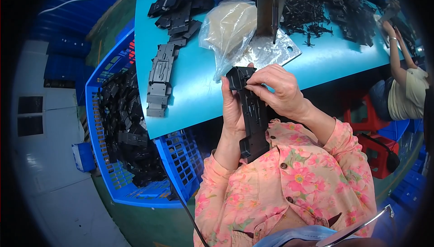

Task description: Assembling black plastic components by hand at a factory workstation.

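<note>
A long black molded plastic part [255, 122] is held tilted in front of my chest, just off the table's near edge. Closed around its left side near the upper end is my left hand [232, 113]. My right hand [282, 91] has thumb and fingertips pinched together against the upper end of the part; whatever lies between those fingertips is too small to make out. Beyond my hands, a shiny metal plate [282, 53] lies under a machine's upright head [267, 16]. Left of it sits a clear plastic bag [229, 32] with pale contents.
Similar black parts [161, 68] line the teal table [199, 100] at left. Small black branching pieces [307, 16] are heaped at far right. A blue crate [144, 199] full of black parts stands left. A co-worker [404, 84] works at right near red stools [373, 154].
</note>
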`<state>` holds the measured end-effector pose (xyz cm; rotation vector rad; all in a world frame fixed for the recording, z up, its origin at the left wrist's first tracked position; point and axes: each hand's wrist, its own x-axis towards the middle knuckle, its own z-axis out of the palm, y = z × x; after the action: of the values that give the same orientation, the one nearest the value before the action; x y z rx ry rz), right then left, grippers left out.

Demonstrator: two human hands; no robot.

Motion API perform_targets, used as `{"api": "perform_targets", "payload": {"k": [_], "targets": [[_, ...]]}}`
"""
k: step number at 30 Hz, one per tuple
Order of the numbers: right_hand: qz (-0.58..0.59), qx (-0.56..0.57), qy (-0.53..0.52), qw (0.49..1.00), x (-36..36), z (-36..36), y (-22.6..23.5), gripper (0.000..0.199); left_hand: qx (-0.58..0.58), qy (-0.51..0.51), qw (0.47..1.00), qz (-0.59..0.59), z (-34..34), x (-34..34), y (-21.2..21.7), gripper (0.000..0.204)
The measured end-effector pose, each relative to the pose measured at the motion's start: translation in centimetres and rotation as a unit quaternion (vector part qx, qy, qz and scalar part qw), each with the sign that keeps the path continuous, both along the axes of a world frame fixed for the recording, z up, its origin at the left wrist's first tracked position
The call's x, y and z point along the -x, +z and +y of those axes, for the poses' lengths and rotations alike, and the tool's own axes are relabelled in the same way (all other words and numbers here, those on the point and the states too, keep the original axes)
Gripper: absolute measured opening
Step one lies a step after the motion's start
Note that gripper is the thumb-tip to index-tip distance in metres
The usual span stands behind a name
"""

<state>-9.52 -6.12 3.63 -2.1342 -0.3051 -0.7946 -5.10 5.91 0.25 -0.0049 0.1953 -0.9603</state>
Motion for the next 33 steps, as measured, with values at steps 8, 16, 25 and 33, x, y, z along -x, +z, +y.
{"api": "perform_targets", "payload": {"k": [8,16,25,33], "targets": [[0.002,0.008,-0.013,1.0,0.1,0.1,-0.3,0.014,-0.014,-0.002,1.0,-0.026,0.1,0.0,-0.2,0.06],[-0.014,0.016,-0.018,1.0,0.0,0.3,-0.6,0.015,0.004,-0.01,0.999,-0.036,0.4,-0.3,-1.0,0.059],[0.043,-0.041,-0.011,0.998,0.2,0.3,-0.1,0.011,-0.026,-0.01,0.997,-0.075,0.5,-0.6,-1.4,0.057],[0.117,-0.119,-0.006,0.986,0.4,0.7,0.1,0.007,-0.064,0.005,0.993,-0.096,0.7,-0.5,-0.9,0.055]]}}
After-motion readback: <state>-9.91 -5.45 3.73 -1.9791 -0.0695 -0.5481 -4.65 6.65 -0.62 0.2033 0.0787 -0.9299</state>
